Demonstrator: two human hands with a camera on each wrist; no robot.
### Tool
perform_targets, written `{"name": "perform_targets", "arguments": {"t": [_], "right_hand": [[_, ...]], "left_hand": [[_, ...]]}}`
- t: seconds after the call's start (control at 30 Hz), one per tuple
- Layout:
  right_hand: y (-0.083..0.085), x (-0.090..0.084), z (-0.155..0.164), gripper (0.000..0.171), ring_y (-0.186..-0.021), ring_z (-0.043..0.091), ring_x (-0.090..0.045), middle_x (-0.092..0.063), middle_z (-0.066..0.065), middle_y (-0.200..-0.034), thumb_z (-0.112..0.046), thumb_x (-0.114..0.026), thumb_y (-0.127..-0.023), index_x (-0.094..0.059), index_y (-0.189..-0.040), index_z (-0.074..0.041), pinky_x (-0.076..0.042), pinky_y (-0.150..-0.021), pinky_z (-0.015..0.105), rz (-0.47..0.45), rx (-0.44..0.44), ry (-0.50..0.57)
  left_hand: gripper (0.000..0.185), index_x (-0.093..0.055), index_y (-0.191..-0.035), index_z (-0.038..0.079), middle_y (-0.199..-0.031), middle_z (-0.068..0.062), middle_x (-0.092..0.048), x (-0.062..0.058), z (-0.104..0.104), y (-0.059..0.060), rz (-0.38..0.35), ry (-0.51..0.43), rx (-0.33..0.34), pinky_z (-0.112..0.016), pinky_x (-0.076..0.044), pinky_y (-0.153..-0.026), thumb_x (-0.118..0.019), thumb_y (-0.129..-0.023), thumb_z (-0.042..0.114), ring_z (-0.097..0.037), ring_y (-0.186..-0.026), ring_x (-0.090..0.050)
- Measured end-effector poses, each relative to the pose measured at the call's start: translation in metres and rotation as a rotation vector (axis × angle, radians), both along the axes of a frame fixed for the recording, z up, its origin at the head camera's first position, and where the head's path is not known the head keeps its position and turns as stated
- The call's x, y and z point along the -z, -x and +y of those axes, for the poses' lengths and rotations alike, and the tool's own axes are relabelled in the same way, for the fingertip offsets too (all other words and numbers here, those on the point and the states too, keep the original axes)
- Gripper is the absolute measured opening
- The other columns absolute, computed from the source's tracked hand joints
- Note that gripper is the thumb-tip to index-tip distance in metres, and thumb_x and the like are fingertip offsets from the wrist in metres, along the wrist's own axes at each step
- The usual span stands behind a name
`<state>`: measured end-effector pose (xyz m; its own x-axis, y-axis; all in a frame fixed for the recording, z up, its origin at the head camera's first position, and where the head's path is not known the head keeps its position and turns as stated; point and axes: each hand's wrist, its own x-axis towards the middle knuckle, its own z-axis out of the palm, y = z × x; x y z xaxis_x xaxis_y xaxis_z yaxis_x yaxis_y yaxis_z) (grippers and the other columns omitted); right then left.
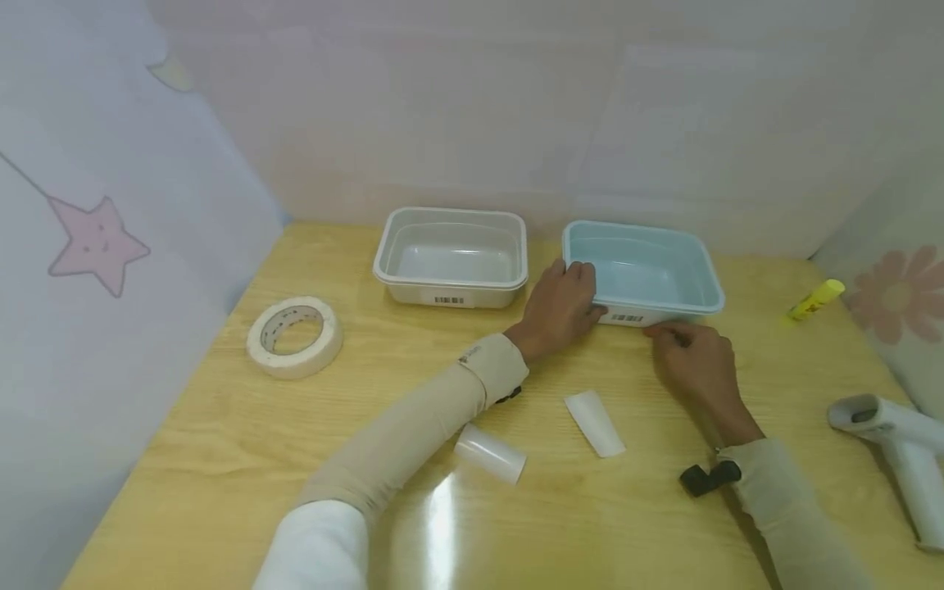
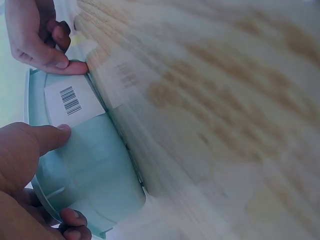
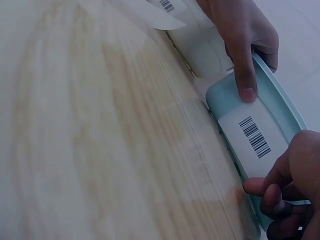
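Pale blue plastic tub point(image 1: 643, 270) is sitting between my hands. My left hand point(image 1: 562, 305) is gripping its near left corner, thumb on the front wall. My right hand point(image 1: 693, 356) is pressing a fingertip beside its barcode label point(image 1: 628, 318), other fingers curling loosely.

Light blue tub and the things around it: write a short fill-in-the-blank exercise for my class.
1. The left hand grips the light blue tub at its ____ corner.
2. The label on the tub's front wall carries a ____.
3. The roll of tape lies to the ____ of the clear tub.

Missing words: near left; barcode; left
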<state>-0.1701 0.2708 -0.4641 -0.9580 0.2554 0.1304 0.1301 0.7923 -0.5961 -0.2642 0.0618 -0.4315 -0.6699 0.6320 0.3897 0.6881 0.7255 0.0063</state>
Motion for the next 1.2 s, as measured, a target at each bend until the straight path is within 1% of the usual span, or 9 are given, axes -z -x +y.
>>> {"name": "perform_targets", "arguments": {"t": [0.03,0.13,0.2,0.3,0.4,0.5,0.67,0.87,1.2], "right_hand": [[0.000,-0.001,0.002,0.029,-0.068,0.020,-0.053,-0.066,-0.006,-0.085,-0.041,-0.047,-0.093,-0.073,-0.094,-0.028,-0.041,-0.056,0.034,-0.003,0.001,0.001],[0.001,-0.002,0.003,0.027,-0.071,0.019,-0.054,-0.066,-0.006,-0.087,-0.039,-0.049,-0.092,-0.073,-0.093,-0.026,-0.042,-0.058,0.034,0.007,-0.026,-0.013],[0.001,-0.003,0.000,0.025,-0.072,0.018,-0.054,-0.067,-0.005,-0.087,-0.036,-0.051,-0.092,-0.073,-0.093,-0.025,-0.042,-0.060,0.034,0.020,-0.056,-0.030],[0.004,-0.005,-0.008,0.022,-0.076,0.015,-0.054,-0.068,-0.005,-0.090,-0.030,-0.052,-0.092,-0.073,-0.092,-0.022,-0.042,-0.065,0.034,0.046,-0.114,-0.020],[0.005,-0.006,-0.013,0.022,-0.080,0.015,-0.055,-0.068,-0.004,-0.091,-0.024,-0.051,-0.092,-0.072,-0.093,-0.021,-0.042,-0.070,0.036,0.074,-0.174,-0.008],[0.005,-0.006,-0.014,0.023,-0.088,0.015,-0.057,-0.068,-0.004,-0.094,-0.023,-0.049,-0.093,-0.072,-0.092,-0.020,-0.041,-0.076,0.038,0.083,-0.201,0.004],[0.009,-0.009,-0.011,0.028,-0.094,0.016,-0.057,-0.068,-0.003,-0.097,-0.029,-0.045,-0.096,-0.072,-0.094,-0.020,-0.042,-0.079,0.039,0.054,-0.182,0.036],[0.010,-0.014,-0.004,0.029,-0.094,0.017,-0.056,-0.067,-0.003,-0.098,-0.033,-0.045,-0.096,-0.072,-0.093,-0.022,-0.040,-0.080,0.039,0.030,-0.144,0.050],[0.005,-0.011,0.003,0.032,-0.098,0.018,-0.055,-0.067,-0.002,-0.102,-0.043,-0.047,-0.094,-0.071,-0.095,-0.022,-0.039,-0.083,0.040,-0.022,-0.112,0.078]], "left_hand": [[0.041,-0.049,-0.089,0.009,-0.073,0.001,-0.046,0.000,0.001,0.001,0.002,-0.006,0.001,-0.028,-0.032,-0.062,-0.062,-0.084,0.048,-0.014,-0.068,-0.039],[0.042,-0.048,-0.088,0.010,-0.073,0.001,-0.046,-0.001,0.002,0.003,-0.017,0.006,-0.004,-0.028,-0.032,-0.063,-0.062,-0.083,0.049,-0.014,-0.069,-0.039],[0.042,-0.048,-0.088,0.011,-0.073,0.002,-0.045,0.000,0.002,0.003,-0.032,0.023,-0.009,-0.028,-0.032,-0.064,-0.062,-0.083,0.050,-0.014,-0.069,-0.039],[0.043,-0.048,-0.088,0.011,-0.073,0.002,-0.045,-0.003,0.000,0.004,-0.036,0.064,-0.023,-0.028,-0.033,-0.065,-0.060,-0.083,0.052,-0.013,-0.069,-0.040],[0.045,-0.049,-0.090,0.010,-0.074,0.002,-0.047,-0.003,-0.001,0.002,-0.028,0.096,-0.012,-0.028,-0.033,-0.065,-0.059,-0.084,0.053,-0.013,-0.069,-0.041],[0.046,-0.051,-0.093,0.008,-0.076,0.001,-0.049,-0.003,0.000,0.000,-0.025,0.096,0.013,-0.028,-0.034,-0.066,-0.058,-0.085,0.052,-0.013,-0.069,-0.042],[0.044,-0.050,-0.092,0.008,-0.076,0.001,-0.049,-0.002,0.001,0.000,-0.022,0.076,0.003,-0.027,-0.033,-0.067,-0.057,-0.086,0.050,-0.013,-0.069,-0.041],[0.043,-0.049,-0.090,0.008,-0.073,0.001,-0.047,-0.001,0.000,0.005,0.007,0.071,0.010,-0.027,-0.031,-0.065,-0.056,-0.087,0.050,-0.012,-0.066,-0.041],[0.043,-0.050,-0.091,0.008,-0.073,0.001,-0.046,-0.003,0.000,0.002,-0.018,0.075,0.018,-0.028,-0.030,-0.065,-0.058,-0.086,0.050,-0.013,-0.066,-0.041]]}}
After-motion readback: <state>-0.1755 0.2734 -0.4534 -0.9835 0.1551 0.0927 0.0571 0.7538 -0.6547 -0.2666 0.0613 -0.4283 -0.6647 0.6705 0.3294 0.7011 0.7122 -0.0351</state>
